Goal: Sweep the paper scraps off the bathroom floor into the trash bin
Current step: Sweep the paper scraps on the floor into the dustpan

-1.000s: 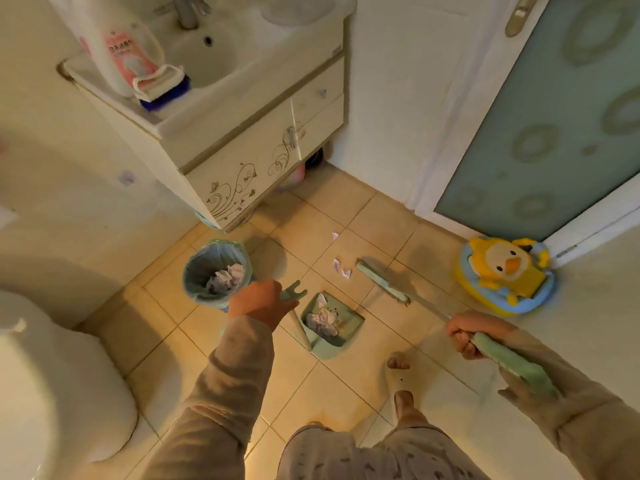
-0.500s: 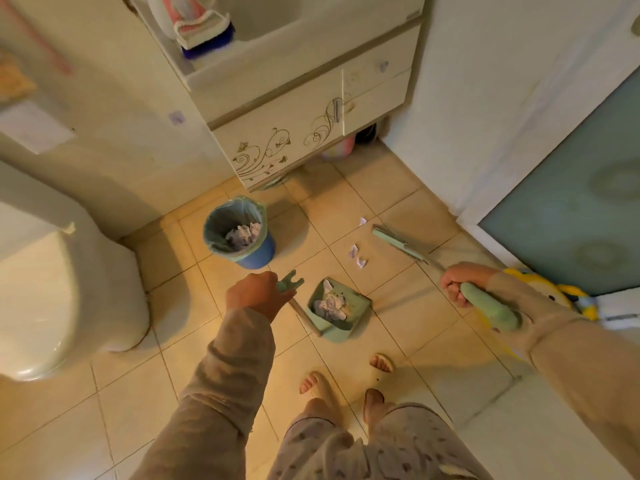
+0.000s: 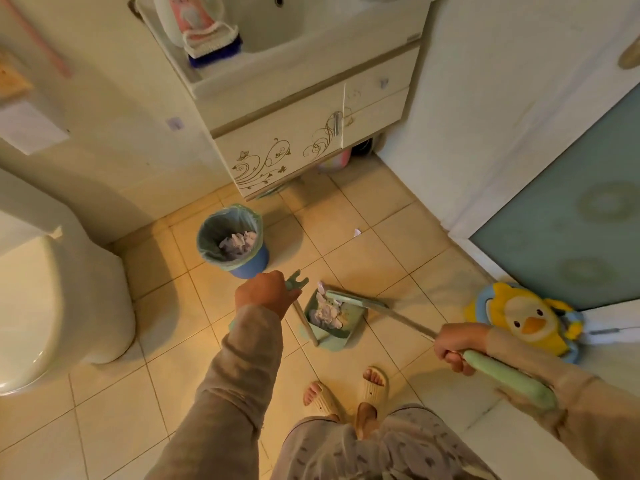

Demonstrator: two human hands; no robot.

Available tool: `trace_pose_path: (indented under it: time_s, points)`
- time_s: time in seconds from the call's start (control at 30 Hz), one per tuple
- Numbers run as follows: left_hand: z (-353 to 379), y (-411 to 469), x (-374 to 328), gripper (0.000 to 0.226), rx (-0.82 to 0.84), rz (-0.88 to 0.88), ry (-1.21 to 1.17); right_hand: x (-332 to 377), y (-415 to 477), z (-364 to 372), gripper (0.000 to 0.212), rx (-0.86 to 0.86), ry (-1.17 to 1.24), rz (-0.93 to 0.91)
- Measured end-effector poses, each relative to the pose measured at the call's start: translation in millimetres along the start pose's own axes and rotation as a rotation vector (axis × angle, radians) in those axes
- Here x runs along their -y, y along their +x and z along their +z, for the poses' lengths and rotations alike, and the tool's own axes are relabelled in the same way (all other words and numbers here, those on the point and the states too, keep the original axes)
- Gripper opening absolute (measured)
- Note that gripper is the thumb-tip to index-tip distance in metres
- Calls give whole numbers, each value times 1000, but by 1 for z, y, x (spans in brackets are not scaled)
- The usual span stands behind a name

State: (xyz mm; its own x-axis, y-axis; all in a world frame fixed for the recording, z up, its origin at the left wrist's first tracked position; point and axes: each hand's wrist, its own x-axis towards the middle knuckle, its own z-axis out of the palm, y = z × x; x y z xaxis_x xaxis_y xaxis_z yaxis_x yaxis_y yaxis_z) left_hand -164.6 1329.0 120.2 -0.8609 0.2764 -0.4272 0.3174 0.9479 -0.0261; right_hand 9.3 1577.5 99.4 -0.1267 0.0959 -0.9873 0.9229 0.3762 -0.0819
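The left hand (image 3: 265,294) curled round the handle top of the pale green plastic dustpan (image 3: 332,341). The right hand (image 3: 453,348) gripped the mint-green long-handled broom (image 3: 502,377), its head at the pan's mouth. Crumpled white paper scraps (image 3: 325,311) lay in the pan (one stray white scrap (image 3: 357,232) lay on the tiles), near the round blue trash bin (image 3: 251,263).

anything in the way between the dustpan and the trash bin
Nothing visible does. Only bare floor tile lies between the dustpan and the trash bin. The left hand grips the pan's handle beside that gap. The broom rests with its head across the pan's mouth, to the right of that path.
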Motion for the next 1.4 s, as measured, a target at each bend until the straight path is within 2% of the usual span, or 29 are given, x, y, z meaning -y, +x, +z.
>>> trace_pose_path:
  time_s: [0.3, 0.53, 0.77, 1.13, 1.4]
  points:
    - [-16, 12, -6, 46, -20, 55, -13, 4, -22, -40, 37, 56, 314, -35]
    - [-18, 19, -11, 47, -29, 92, -29, 15, -4, -53, 42, -33, 485, -94]
    - [-26, 23, -34, 44, -67, 69, -55, 13, 16, -86, 33, -84, 609, -174]
    - [-22, 22, -113, 43, -42, -208, -146, 7, 16, -228, 28, -105, 443, -224]
    - [-16, 8, -151, 42, -23, -382, -224, 34, 8, -275, 20, -31, 568, -434]
